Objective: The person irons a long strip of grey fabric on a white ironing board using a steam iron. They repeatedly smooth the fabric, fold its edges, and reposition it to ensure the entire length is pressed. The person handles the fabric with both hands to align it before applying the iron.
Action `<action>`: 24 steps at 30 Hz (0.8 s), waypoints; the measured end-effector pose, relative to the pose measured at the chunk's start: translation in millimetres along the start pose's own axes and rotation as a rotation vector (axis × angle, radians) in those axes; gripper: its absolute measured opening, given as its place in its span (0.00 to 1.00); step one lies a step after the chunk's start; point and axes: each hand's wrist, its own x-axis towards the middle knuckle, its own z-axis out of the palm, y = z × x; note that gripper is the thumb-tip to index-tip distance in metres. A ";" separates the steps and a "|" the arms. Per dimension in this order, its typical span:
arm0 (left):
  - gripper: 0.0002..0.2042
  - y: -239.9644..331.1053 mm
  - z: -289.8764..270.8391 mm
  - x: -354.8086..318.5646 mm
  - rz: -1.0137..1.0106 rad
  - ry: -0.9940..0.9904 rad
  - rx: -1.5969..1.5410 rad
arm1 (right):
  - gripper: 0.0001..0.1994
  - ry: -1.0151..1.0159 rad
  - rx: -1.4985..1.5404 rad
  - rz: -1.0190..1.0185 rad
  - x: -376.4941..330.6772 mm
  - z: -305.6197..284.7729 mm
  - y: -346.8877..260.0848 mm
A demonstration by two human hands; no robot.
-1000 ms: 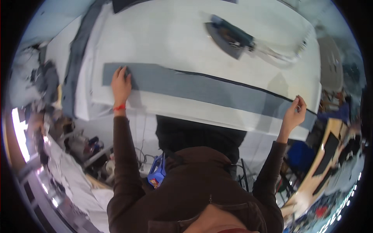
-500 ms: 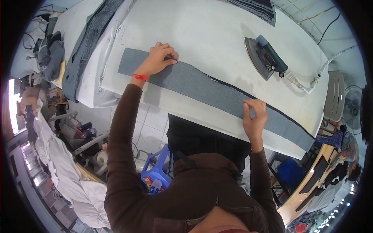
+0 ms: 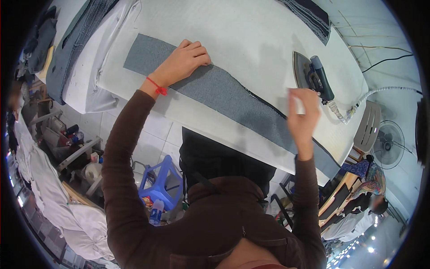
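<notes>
In the head view, a long grey fabric strip (image 3: 233,96) lies flat on the white padded ironing table (image 3: 251,40), and it runs slantwise from the upper left to the lower right, near the front edge of the table. The left hand (image 3: 181,62) rests on the left part of the strip, palm down, with the fingers bent and pressing the cloth; it grips nothing. A thin red string (image 3: 157,86) is tied around the left wrist. The right hand (image 3: 302,114) is lifted above the right part of the strip, with the fingers loosely spread, and it touches neither the cloth nor the table. It is a little blurred, and I cannot tell if the small pale thing at its fingertips is held. Just beyond this hand, an iron (image 3: 311,76) stands on the table, with a white hose (image 3: 358,105) going from its back end toward the right edge. Both arms are in dark brown sleeves. On the far left side of the table hangs a piece of dark denim cloth (image 3: 74,45). Under the table, near the legs of the person, stands a blue plastic stool (image 3: 162,181), and at the right side a standing fan (image 3: 389,144) is visible.
</notes>
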 end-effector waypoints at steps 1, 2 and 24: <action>0.07 0.2 0.8 -1.5 0.018 0.009 0.040 | 0.08 -0.059 0.035 -0.051 0.9 19.3 -11.4; 0.07 0.8 1.4 -3.4 0.036 0.017 0.081 | 0.10 -0.120 0.074 -0.086 0.1 41.1 -23.6; 0.12 1.0 -1.7 -12.1 0.212 0.090 0.185 | 0.11 -0.029 -0.196 -0.308 7.4 163.8 -51.7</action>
